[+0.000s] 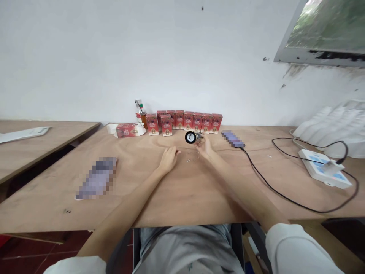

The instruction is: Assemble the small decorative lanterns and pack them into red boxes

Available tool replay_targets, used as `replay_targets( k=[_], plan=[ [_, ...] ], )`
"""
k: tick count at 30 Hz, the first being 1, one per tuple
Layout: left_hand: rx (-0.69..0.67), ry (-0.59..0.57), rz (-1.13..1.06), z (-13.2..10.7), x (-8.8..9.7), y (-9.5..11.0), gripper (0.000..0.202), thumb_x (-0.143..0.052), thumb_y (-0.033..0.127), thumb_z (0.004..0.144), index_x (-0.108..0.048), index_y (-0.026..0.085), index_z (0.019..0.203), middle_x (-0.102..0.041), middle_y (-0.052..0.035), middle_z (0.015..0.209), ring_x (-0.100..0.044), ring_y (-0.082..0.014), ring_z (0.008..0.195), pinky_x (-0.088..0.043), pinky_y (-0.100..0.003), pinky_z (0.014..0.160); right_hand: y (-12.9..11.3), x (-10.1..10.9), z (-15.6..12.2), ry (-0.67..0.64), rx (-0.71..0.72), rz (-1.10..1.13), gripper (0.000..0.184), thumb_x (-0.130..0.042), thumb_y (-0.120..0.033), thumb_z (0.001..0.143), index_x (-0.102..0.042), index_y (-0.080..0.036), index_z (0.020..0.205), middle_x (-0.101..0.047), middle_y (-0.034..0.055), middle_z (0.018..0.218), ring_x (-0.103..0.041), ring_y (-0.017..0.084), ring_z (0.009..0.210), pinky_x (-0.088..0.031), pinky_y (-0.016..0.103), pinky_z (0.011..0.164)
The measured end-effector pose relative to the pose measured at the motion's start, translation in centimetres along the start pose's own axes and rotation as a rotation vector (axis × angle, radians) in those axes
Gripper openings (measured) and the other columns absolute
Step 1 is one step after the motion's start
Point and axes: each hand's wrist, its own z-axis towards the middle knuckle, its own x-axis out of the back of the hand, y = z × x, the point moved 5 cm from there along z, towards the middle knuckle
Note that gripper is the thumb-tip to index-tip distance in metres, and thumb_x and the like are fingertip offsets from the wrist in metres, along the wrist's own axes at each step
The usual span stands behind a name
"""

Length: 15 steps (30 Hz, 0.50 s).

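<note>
In my right hand [204, 145] is a small round item with a black-rimmed base and a white face with dark spots [190, 137]. The base faces left and a little towards me, and my fingers close round the darker, shiny body behind it. My left hand [169, 158] rests on the table with its fingers curled; whatever may be in them is hidden. Between my hands lie a few tiny shiny pieces [188, 160], too small to name. Behind them, several red printed boxes [197, 121] stand in a row against the wall.
An opened red box [127, 130] lies at the left of the row, by an amber bottle [142, 118]. A blurred phone-like thing [97, 178] lies left; another [233, 139] has a black cable [273, 194] running to a white power strip [325, 167]. White wrapped items [333, 129] stand right.
</note>
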Motion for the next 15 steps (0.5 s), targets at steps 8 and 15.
replay_targets(
  k=[8, 15],
  plan=[
    [-0.073, 0.497, -0.325, -2.8, 3.7, 5.7, 0.014, -0.041, 0.028, 0.095, -0.050, 0.020, 0.089, -0.061, -0.0010, 0.075, -0.058, -0.0119, 0.071, -0.046, -0.025, 0.066, 2.1, 0.7, -7.4, -0.124, -0.025, 0.202, 0.028, -0.055, -0.031, 0.072, -0.050, -0.027, 0.098, -0.067, -0.0034, 0.084, -0.065, 0.014, 0.071, -0.055, 0.031, 0.069],
    [-0.496, 0.392, -0.229, -3.3, 2.9, 9.5, 0.014, -0.041, 0.022, 0.095, -0.053, 0.018, 0.088, -0.063, -0.0044, 0.076, -0.056, -0.0133, 0.070, -0.045, -0.027, 0.064, 3.1, 0.3, -8.6, -0.093, -0.201, 0.248, 0.016, -0.048, -0.036, 0.076, -0.055, -0.022, 0.076, -0.062, -0.0001, 0.064, -0.061, 0.015, 0.062, -0.053, 0.028, 0.063]
  ],
)
